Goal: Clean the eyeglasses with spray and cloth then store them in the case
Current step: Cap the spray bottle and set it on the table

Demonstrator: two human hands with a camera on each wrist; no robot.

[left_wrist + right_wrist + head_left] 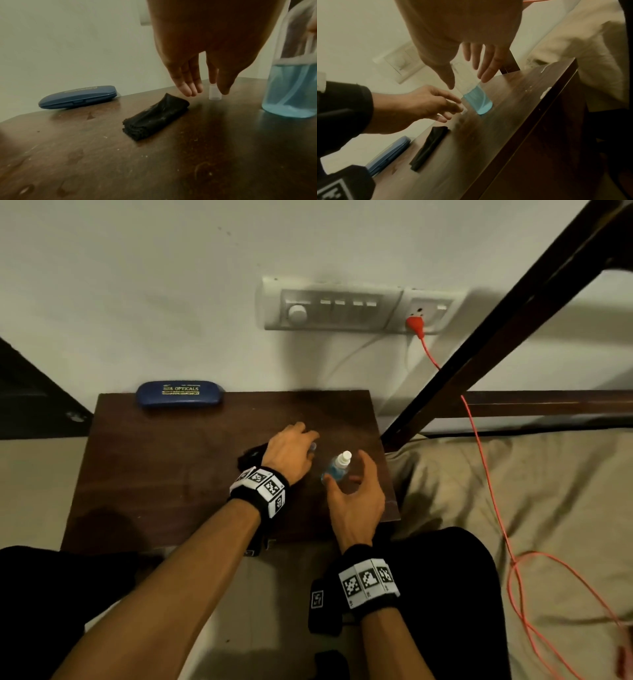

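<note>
A clear spray bottle [337,470] [289,88] [478,102] with blue liquid and a white nozzle stands uncapped near the table's right edge. My right hand [344,470] [468,83] is open around it, thumb and fingers spread on either side, apart from it. Its small clear cap [215,93] [312,446] [464,110] stands on the table just left of the bottle. My left hand [310,445] [205,93] hangs over the cap with straight fingers, thumb and forefinger beside it. A folded black cloth [154,117] [251,457] lies under my left wrist. The blue case [180,393] [77,97] lies shut at the back left. No eyeglasses show.
The dark wooden table [154,474] stands against a wall with a switchboard [342,306]. A bed with a beige sheet [513,491] borders its right edge, with a dark slanted post [496,337] and an orange cable [486,467]. My knees are at the table's front.
</note>
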